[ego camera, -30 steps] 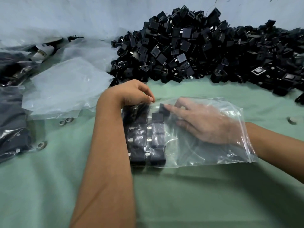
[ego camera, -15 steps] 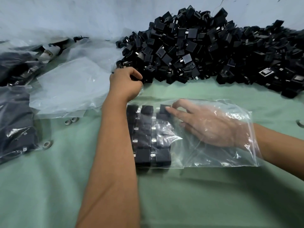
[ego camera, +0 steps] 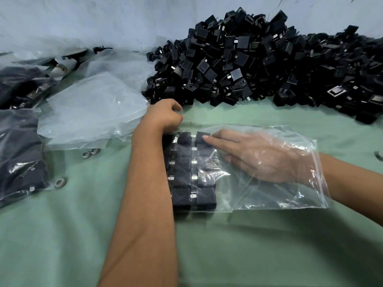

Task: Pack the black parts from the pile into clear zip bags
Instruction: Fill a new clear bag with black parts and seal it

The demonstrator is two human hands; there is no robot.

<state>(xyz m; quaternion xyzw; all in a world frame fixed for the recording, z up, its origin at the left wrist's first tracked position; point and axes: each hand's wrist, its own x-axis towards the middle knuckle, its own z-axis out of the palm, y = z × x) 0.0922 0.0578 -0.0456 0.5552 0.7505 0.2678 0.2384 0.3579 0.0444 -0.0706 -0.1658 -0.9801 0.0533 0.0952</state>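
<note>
Pile (ego camera: 259,65): far right on the table (ego camera: 269,245).
Zip bag (ego camera: 269,193): near centre, parts (ego camera: 192,179) rowed inside its left end.
Empty bags (ego camera: 93,108): left of the pile.
Filled bags (ego camera: 18,154): far left edge.

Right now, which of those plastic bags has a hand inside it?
The clear zip bag lying flat nearest the person, with black parts in rows; the right hand is inside it. The other bags lie untouched at left.

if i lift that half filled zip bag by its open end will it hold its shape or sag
The zip bag would probably sag: its film is thin and wrinkled, draping over the right hand inside it. The black parts sit in loose rows at the closed end, so they would likely slide and bunch there. The glossy film may be slippery.
</note>
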